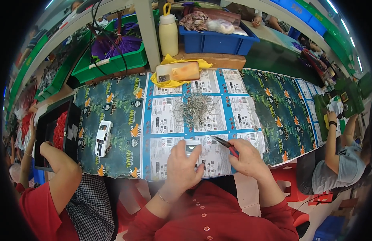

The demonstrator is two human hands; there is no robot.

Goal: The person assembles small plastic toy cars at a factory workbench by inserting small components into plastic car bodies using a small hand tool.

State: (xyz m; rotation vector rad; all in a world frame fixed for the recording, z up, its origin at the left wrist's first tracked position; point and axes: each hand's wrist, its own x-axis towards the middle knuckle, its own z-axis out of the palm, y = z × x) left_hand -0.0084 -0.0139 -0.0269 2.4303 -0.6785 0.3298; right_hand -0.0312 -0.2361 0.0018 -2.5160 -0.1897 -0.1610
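Red-handled metal pliers (pixel 224 143) (clamped in the right hand (pixel 248 159)) could slip, scratching the white plastic piece (pixel 192 142) the left hand (pixel 182 168) grips.

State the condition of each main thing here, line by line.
Left hand: holding white toy part
Right hand: gripping pliers
Pliers: jaws unclear
White toy car: lying unheld
Grey strands: loosely heaped
Phone: face down
Yellow cloth: crumpled under phone
Bottle: upright, lidded
Blue bin: filled
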